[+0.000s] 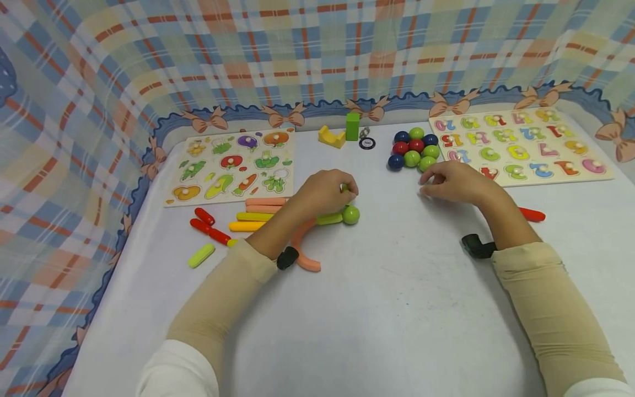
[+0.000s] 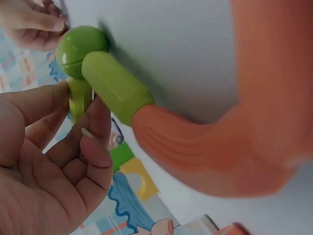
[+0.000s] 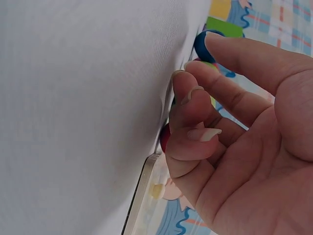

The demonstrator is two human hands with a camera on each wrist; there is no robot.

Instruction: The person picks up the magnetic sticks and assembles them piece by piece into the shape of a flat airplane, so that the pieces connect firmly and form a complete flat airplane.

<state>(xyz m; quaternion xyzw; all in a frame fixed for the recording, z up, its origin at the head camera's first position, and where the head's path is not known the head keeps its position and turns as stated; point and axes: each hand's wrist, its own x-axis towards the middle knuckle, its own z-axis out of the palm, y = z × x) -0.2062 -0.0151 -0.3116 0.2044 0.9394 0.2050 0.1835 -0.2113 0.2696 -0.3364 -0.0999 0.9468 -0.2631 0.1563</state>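
Observation:
My left hand (image 1: 324,193) pinches a short green stick (image 2: 79,100) between thumb and fingers. This stick meets a green ball (image 2: 80,46), which lies on the table in the head view. A second yellow-green stick (image 2: 117,85) runs from the ball to a curved orange piece (image 2: 195,156); in the head view my left forearm partly covers that chain. My right hand (image 1: 453,181) hovers just in front of a cluster of blue, red and green balls (image 1: 412,159). Its fingers are loosely bent, the thumb stands apart from them, and nothing is held.
A vegetable puzzle board (image 1: 233,165) lies back left, a number puzzle board (image 1: 521,146) back right. Between them are a yellow block (image 1: 331,138), a green block (image 1: 353,128) and a round token (image 1: 367,143). Loose sticks, including a yellow-green one (image 1: 201,256), lie left; a red stick (image 1: 532,214) lies right.

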